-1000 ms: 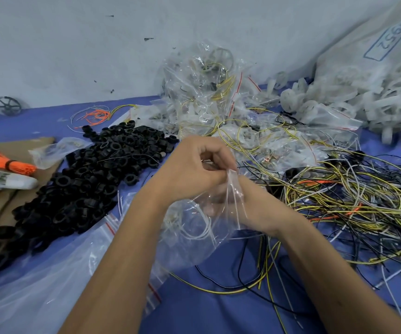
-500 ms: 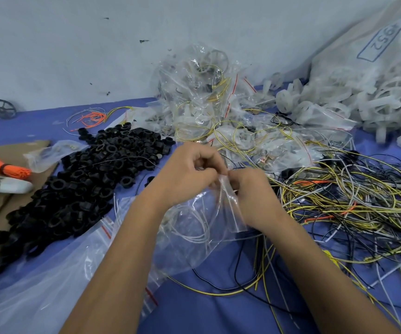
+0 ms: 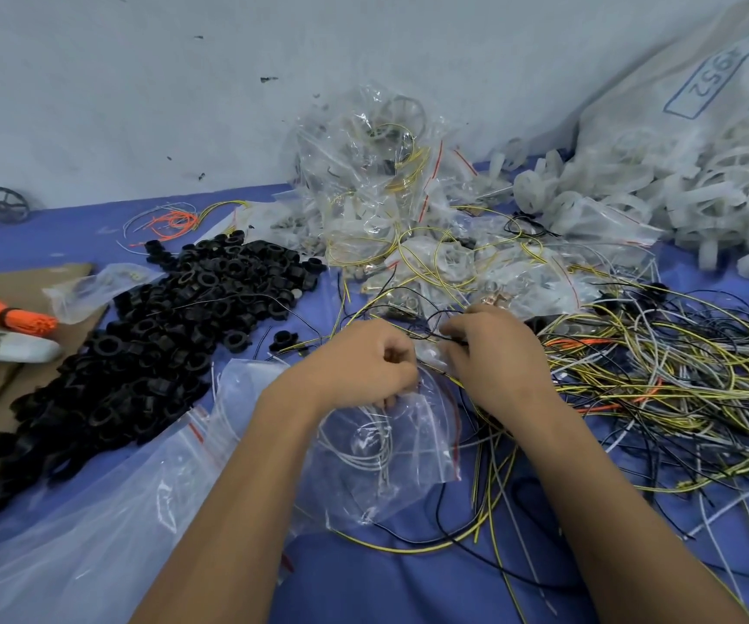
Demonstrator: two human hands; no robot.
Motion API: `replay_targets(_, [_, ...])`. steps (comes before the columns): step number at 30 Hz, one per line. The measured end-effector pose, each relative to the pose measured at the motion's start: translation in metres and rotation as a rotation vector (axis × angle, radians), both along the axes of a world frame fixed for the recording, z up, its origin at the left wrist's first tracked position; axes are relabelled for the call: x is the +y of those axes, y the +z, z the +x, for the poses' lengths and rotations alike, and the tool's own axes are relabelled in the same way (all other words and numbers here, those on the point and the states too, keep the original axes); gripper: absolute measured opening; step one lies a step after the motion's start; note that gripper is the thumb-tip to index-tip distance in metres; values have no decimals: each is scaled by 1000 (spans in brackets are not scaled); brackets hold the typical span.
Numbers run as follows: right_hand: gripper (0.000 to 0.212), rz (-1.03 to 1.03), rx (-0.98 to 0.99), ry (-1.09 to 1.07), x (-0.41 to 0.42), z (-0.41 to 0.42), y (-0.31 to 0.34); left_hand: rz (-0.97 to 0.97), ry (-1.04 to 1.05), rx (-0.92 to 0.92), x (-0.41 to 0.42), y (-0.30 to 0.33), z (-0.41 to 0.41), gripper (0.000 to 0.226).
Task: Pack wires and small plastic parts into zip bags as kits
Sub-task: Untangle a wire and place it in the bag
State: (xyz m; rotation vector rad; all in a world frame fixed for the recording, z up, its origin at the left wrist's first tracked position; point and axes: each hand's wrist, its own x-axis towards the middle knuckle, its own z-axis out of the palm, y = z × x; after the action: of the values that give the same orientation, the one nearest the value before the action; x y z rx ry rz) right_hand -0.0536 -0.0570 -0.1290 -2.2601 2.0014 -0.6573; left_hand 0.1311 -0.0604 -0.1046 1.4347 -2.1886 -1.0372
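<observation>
Zip bag [image 3: 390, 448] holds white wires; left hand [image 3: 363, 367] and right hand [image 3: 494, 353] both pinch its top edge.

The clear zip bag [image 3: 390, 448] I hold by its top edge hangs crumpled toward me over the blue cloth, a coil of white wire [image 3: 370, 436] showing through it and a red stripe down its right side. Loose yellow, black and grey wires [image 3: 660, 389] tangle to my right. Black plastic rings [image 3: 161, 335] lie heaped to my left, white plastic parts [image 3: 678, 204] far right.
</observation>
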Motion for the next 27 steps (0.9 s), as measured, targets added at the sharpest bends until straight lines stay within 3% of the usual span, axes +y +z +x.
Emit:
replay_targets(8, [11, -215, -313, 9, -2, -6, 1, -542, 209, 160, -5, -5, -14, 11])
replay_targets(15, [10, -531, -730, -150, -2, -10, 5, -540, 271, -68, -9, -20, -16, 30])
replay_targets(18, [11, -480, -1012, -184, -5, -14, 6, -513, 235, -208, -10, -25, -15, 23])
replay_targets(21, [9, -407, -1172, -179, -7, -15, 7, -486, 233, -246, -8, -25, -16, 15])
replay_targets(27, [13, -95, -1717, 85, -2, -12, 17, -476, 417, -43, -11, -25, -14, 9])
